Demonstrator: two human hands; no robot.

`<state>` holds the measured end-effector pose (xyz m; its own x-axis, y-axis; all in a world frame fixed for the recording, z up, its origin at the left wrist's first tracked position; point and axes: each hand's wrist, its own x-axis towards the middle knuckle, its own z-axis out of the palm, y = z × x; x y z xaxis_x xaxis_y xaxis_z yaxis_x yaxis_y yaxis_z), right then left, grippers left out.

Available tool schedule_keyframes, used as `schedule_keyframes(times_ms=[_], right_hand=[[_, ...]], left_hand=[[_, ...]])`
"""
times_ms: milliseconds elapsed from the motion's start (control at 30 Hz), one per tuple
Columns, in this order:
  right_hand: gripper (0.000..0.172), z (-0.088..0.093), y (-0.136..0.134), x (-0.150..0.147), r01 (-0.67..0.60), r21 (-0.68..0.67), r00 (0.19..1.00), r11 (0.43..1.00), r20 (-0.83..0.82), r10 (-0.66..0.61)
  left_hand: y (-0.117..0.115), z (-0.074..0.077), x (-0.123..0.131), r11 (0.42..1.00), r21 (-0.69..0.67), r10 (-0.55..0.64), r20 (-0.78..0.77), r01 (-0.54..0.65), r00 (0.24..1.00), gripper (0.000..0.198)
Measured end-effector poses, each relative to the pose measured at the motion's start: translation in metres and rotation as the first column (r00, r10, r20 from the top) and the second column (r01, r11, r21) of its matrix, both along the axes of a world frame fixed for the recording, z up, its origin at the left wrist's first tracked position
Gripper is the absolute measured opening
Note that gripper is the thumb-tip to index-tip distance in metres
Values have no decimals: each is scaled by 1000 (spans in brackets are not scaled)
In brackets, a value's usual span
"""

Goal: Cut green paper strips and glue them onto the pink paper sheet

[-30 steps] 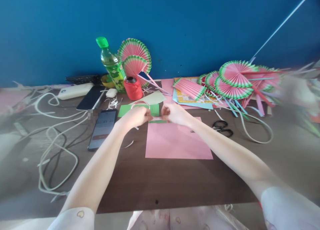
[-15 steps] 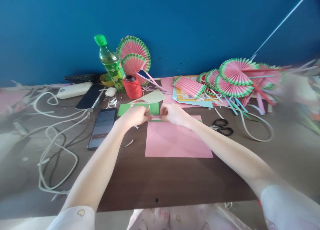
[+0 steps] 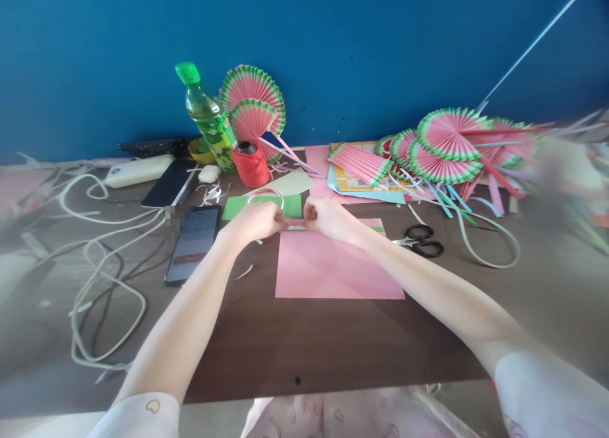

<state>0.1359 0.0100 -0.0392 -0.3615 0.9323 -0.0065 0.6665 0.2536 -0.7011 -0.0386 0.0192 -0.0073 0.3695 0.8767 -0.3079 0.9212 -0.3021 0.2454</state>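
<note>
A sheet of pink paper [image 3: 333,270] lies flat on the dark table, with a narrow green strip [image 3: 375,228] along its far edge. My left hand [image 3: 261,221] pinches the far left corner of this sheet, fingers curled inward. Close beside it, my right hand [image 3: 328,217] grips the same far edge between thumb and fingers. A thin pink fold shows between the two hands; the fingertips partly hide it. Just beyond my left hand lie a green paper strip [image 3: 233,207] and a clear roll of tape [image 3: 280,195].
Black-handled scissors [image 3: 423,241] lie right of the paper. Pleated pink-and-green fans [image 3: 450,139] are piled at back right. A bottle [image 3: 207,117], a red thread spool [image 3: 250,166], a phone [image 3: 195,244] and white cables [image 3: 78,298] occupy the left.
Both hands keep their hold on the paper's far edge, with only slight finger movement. The whole view has shifted a little.
</note>
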Motion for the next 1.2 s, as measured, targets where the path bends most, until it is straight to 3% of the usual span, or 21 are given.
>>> schedule_keyframes(times_ms=[500,967,1200], right_hand=[[13,-1,0,0,-6,-9,1000,1000,19,6],[13,-4,1,1,-30,-18,1000,999,8,30],[11,-6,2,1,-30,4,999,1000,44,30]], left_hand=[[-1,-2,4,999,29,-17,-71,19,997,25],[-3,-4,5,999,31,20,-47,-19,999,24],[-3,-4,9,998,64,25,-127,-17,992,23]])
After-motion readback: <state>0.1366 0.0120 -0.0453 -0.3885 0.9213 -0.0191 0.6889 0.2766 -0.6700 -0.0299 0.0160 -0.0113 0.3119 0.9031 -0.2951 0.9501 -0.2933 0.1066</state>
